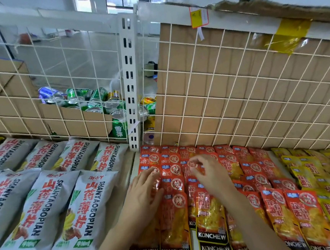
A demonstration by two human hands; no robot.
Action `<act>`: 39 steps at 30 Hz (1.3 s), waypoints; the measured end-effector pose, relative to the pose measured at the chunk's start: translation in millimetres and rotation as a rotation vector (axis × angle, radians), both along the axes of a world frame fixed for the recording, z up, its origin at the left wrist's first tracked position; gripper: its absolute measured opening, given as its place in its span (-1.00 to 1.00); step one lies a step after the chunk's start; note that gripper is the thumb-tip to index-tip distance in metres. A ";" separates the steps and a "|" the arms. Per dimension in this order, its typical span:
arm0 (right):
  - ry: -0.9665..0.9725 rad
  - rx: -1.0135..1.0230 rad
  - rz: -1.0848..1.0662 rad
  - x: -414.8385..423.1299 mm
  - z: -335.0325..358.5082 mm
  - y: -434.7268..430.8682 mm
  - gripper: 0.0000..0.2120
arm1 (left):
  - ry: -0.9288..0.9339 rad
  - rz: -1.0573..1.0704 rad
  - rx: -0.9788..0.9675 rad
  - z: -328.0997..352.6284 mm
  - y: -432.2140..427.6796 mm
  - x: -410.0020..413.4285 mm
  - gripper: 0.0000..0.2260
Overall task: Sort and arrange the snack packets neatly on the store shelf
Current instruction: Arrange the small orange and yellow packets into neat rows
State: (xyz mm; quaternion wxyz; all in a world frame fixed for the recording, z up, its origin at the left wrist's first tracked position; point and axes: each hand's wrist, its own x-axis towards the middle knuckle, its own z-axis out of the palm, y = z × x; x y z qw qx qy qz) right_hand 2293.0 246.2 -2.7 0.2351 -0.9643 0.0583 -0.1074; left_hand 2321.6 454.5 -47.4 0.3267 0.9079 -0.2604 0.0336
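**Tidying the red rows in the middle of the shelf**

Both hands are on the red snack packets (178,213), which lie in rows on the shelf (131,167). The rows overlap like roof tiles. They sit between the big grey bags (47,205) on the left side and the yellow packets (308,174) on the right side.

The left hand (146,194) lies flat. Its fingers are straight and a little spread, and they press on the row nearest the grey bags.

The right hand (208,173) reaches farther back. Its fingers are bent down onto a red packet (192,164) near the wire grid (237,98). It looks like a pinch with the fingertips, but that part is blurry, so I am not fully sure.

I think the step is fixing the back of the red rows. One hand holds a row down while the other hand moves one packet.

The grey bags and yellow packets look neat. The red rows in the middle look bumpy and a bit crooked.

Next, I think the pinched packet needs to slide straight into its row. It should sit flat and face the same way as the others. The flat hand should press down so the other packets do not slip. These packets are shiny, so I think they slide easily.
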 end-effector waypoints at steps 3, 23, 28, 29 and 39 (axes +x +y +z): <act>0.007 -0.033 -0.009 -0.1 -0.5 -15.9 -0.73 | -0.013 0.002 0.036 6.8 -8.6 5.8 -0.54; 0.202 -0.178 0.144 65.7 -5.9 -46.8 -0.78 | -0.008 -0.023 0.435 8.1 -78.2 40.3 0.13; 0.154 -0.030 0.116 71.6 -10.2 -50.5 -0.91 | 0.004 -0.030 0.459 2.3 -79.1 41.4 0.07; 0.146 -0.002 0.093 73.6 -12.0 -51.9 -0.90 | 0.002 -0.033 0.461 1.7 -79.1 41.8 0.04; 0.201 -0.023 0.053 90.2 -18.1 -55.8 -0.90 | 0.003 -0.049 0.475 -0.3 -80.1 42.7 -0.12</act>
